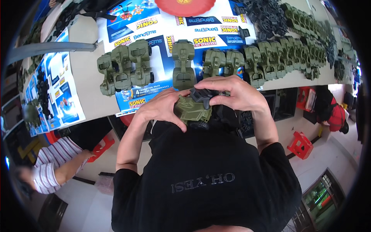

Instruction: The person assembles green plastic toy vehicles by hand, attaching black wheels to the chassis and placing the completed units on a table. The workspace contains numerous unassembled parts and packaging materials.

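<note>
Close to my chest, at the table's near edge, my left hand (162, 106) grips an olive-green toy vehicle (192, 112) with a black wheel on its lower side. My right hand (241, 92) has a dark grey plastic part (201, 96) between thumb and fingers. That part touches the upper end of the vehicle; whether it is fixed there I cannot tell. Just beyond my hands, a similar green toy vehicle (183, 63) lies on the printed sheets. My palms and some of my fingertips are hidden.
Green vehicles stand in a group (123, 65) at left and a long row (274, 60) at right. Dark parts (266, 17) are heaped behind that row. A red plate (185, 8) sits at the far edge. A person in a striped shirt (58, 162) is at left; a red stool (300, 145) stands at right.
</note>
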`<action>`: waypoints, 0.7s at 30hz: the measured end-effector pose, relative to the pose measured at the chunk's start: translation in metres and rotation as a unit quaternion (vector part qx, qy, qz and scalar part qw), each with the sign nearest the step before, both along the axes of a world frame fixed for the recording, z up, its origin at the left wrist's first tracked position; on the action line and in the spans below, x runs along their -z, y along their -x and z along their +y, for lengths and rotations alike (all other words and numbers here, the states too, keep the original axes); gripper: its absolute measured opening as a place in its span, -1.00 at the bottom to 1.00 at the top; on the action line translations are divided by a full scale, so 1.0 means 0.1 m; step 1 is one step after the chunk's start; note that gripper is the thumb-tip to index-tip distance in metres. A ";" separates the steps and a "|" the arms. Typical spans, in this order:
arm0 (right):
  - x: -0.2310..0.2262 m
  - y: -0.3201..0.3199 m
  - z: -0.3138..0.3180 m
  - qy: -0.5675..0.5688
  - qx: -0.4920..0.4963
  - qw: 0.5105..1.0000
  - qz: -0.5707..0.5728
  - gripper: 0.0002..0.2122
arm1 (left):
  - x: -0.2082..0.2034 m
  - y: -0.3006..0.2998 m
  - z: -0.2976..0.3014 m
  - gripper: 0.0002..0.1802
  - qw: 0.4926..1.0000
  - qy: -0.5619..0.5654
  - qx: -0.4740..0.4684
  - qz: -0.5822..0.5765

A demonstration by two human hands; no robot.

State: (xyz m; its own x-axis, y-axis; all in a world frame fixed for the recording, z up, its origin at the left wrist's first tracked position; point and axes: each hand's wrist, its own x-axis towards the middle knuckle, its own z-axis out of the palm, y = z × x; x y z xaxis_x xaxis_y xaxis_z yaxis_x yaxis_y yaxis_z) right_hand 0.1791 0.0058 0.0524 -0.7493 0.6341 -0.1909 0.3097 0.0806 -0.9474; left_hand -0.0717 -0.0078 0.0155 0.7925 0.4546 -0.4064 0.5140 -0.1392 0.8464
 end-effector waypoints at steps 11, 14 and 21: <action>0.27 -0.10 0.03 0.106 -0.049 0.993 0.030 -0.50 | -0.07 -0.04 0.09 -0.19 0.995 0.039 0.093 0.009; 0.39 -0.09 -0.01 0.308 0.018 0.948 0.074 -0.58 | -0.16 -0.04 0.08 -0.26 0.994 0.046 0.063 0.073; 0.72 -0.24 -0.01 0.427 0.132 0.846 0.290 -0.53 | -0.19 0.23 0.08 -0.37 0.985 0.137 -0.013 0.104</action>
State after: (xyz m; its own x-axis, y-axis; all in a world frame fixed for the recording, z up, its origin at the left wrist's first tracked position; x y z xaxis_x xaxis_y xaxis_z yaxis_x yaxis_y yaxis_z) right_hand 0.2031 0.0048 -0.0198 -0.7274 0.6106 -0.3131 -0.3265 -0.7093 -0.6247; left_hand -0.0942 0.0007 0.0341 0.6686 0.3242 -0.6692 0.6808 0.0949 0.7263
